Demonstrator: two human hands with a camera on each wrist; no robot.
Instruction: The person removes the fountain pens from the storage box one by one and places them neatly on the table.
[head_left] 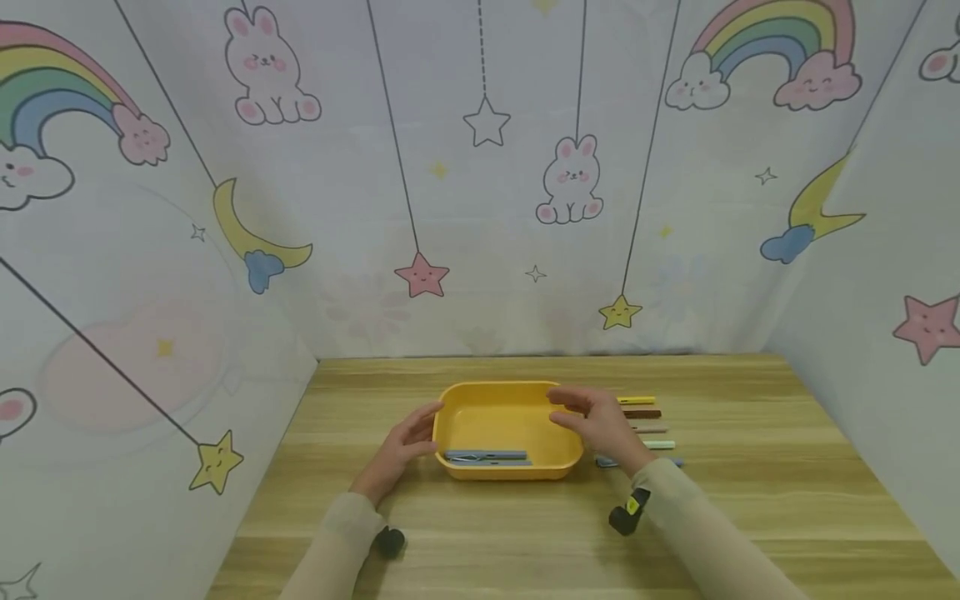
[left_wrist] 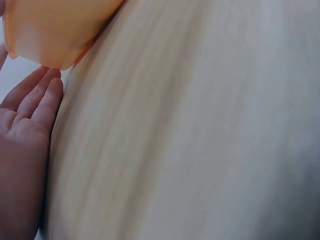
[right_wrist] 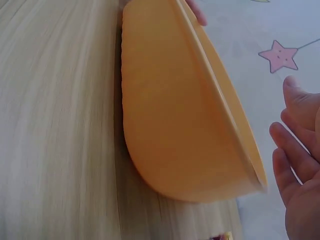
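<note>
The yellow tray (head_left: 495, 425) sits upright on the wooden table (head_left: 487, 533), between my two hands. Inside it, along its near wall and towards its left end, lie some blue-grey pens (head_left: 491, 455). My left hand (head_left: 397, 450) is at the tray's left end, its fingers fairly straight and relaxed; the fingertips meet the outside of the tray, and I have nothing gripped in it. My right hand (head_left: 600, 423) hovers at the tray's right end, thumb and fingers loosely spread and holding nothing; from the right wrist I see a gap between it and the tray.

Right of the tray, a column of pens runs from far to near: a yellow pen (head_left: 639, 401), a brown pen (head_left: 645, 413), a beige pen (head_left: 652, 429), a mint pen (head_left: 662, 445) and a blue pen (head_left: 604, 462). My right hand and wrist cover parts of them, and the fingers hide part of the tray's right rim. Behind the tray hangs a white cloth (head_left: 487, 208) printed with bunnies and stars.
</note>
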